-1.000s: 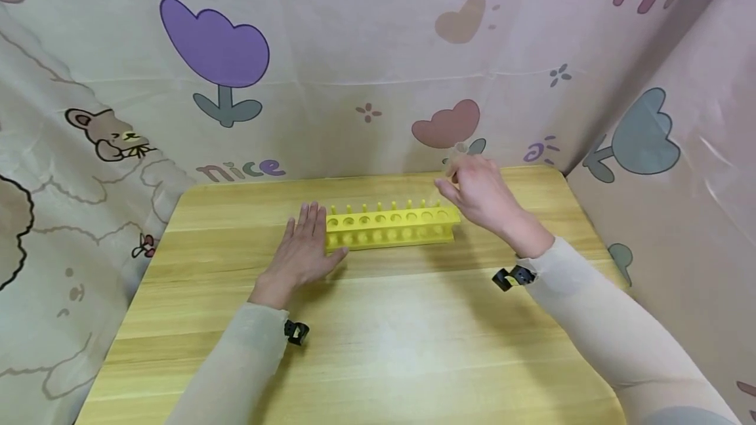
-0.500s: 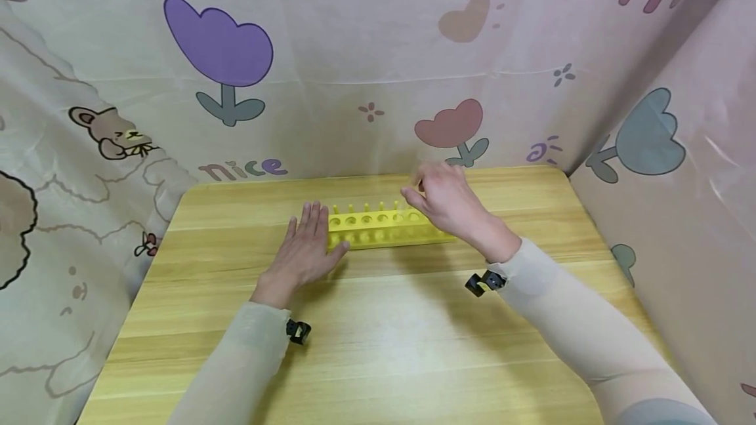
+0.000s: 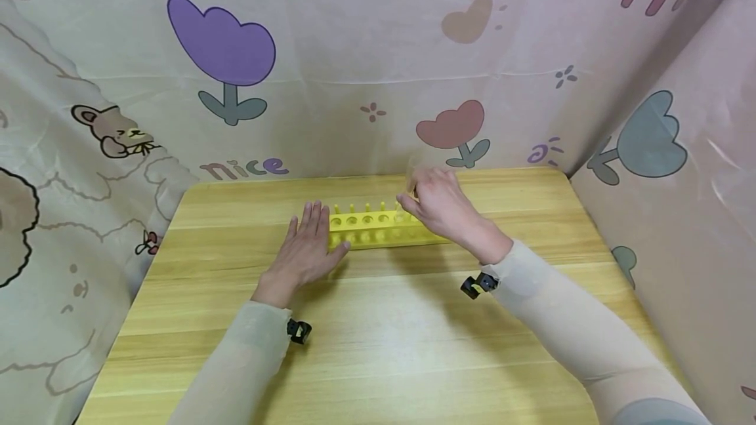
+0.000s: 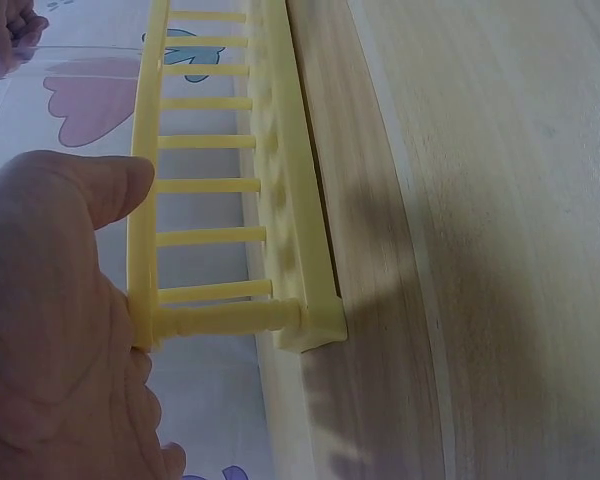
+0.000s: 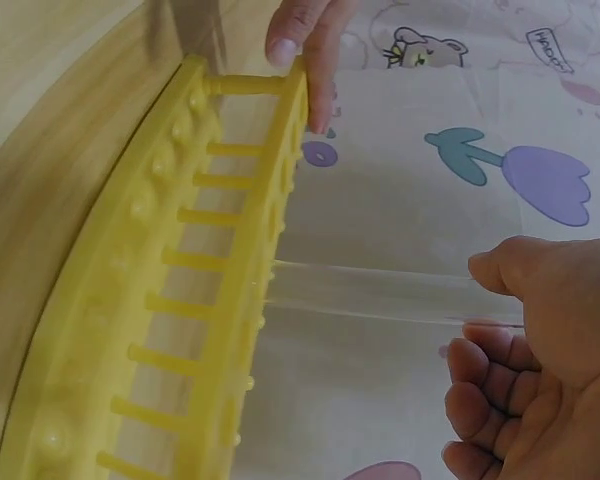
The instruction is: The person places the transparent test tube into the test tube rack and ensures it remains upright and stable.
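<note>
A yellow test tube rack (image 3: 386, 236) lies lengthwise across the wooden table, with a row of round holes and short pegs on top. My left hand (image 3: 301, 251) rests against its left end, fingers straight and thumb spread; in the left wrist view the thumb (image 4: 115, 188) touches the upper plate. Over the right half of the rack, my right hand (image 3: 443, 202) pinches a clear test tube (image 5: 380, 292) between thumb and fingers. The tube stands above the rack, its lower end right at a hole in the upper plate.
The wooden table (image 3: 378, 333) ends at the back against a printed curtain (image 3: 331, 51), which also hangs at both sides. Black wrist cameras sit on both sleeves, the left camera (image 3: 299, 331) and the right camera (image 3: 478, 284).
My right hand has moved left and slightly down with the test tube, from beyond the rack's right end to over its holes. The left hand has stayed on the rack's left end.
</note>
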A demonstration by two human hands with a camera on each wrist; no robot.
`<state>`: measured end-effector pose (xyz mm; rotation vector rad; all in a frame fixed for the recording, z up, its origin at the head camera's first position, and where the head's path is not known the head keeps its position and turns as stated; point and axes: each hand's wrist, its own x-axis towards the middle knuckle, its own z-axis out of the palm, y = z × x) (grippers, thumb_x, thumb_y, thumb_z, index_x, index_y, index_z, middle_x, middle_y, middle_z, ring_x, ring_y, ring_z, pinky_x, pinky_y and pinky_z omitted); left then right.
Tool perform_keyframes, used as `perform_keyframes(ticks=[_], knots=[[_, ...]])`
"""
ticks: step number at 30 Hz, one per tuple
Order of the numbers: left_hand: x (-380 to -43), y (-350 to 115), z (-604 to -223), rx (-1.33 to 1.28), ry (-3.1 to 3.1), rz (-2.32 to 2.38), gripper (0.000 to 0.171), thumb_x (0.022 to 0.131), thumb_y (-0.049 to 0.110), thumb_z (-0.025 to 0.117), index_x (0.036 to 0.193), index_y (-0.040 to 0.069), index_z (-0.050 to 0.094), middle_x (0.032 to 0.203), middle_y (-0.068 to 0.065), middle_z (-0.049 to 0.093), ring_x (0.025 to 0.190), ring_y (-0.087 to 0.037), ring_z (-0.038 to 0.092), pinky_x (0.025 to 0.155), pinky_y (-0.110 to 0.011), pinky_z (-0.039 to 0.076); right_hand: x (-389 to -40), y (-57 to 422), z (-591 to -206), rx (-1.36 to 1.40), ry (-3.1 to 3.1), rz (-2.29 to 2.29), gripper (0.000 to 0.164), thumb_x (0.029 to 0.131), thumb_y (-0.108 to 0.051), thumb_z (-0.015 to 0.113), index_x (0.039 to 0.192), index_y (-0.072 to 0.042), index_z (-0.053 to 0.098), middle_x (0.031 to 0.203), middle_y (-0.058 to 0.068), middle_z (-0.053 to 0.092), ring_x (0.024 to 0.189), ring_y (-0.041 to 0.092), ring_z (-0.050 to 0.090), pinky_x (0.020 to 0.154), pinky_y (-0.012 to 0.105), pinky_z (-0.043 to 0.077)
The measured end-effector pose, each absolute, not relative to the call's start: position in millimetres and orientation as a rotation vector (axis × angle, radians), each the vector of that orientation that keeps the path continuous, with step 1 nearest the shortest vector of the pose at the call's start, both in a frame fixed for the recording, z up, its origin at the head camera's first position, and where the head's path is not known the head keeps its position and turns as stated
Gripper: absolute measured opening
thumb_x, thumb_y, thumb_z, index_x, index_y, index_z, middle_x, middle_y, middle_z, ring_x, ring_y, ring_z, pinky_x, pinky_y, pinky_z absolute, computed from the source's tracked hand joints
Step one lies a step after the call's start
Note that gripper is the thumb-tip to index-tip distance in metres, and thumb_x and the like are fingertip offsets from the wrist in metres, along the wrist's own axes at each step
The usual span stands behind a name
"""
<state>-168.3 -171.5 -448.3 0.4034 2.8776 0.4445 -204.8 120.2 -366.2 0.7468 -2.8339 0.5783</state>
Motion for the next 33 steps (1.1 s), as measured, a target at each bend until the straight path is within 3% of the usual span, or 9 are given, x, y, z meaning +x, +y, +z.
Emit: perform_keyframes(ticks=[7,33], knots=[[-167.8,-171.8,-447.9,0.401,2.875,0.445,0.096,0.108,0.061,0.041,0.168,0.001,-0.003,0.176,-0.017,-0.013,0.163,-0.033,-0.014,0.132,-0.059,-0.007,-206.3,116.9,-378.4,0.716,-2.867,0.579,0.024,0.103,-0.032,0.066,0.1,-0.008,0.067,0.103,0.006,0.069,0.101,0.031,0.061,0.091,0.048,0.042],[-166.5,-170.5,-445.6,0.392,2.874,0.449,0.096,0.107,0.062,0.041,0.168,0.001,-0.003,0.176,-0.017,-0.013,0.163,-0.034,-0.014,0.132,-0.059,-0.007,-209.5,109.1,-408.8,0.711,-2.961,0.495,0.028,0.104,-0.034,0.066,0.103,-0.006,0.064,0.097,0.009,0.071,0.092,0.03,0.059,0.083,0.043,0.041]])
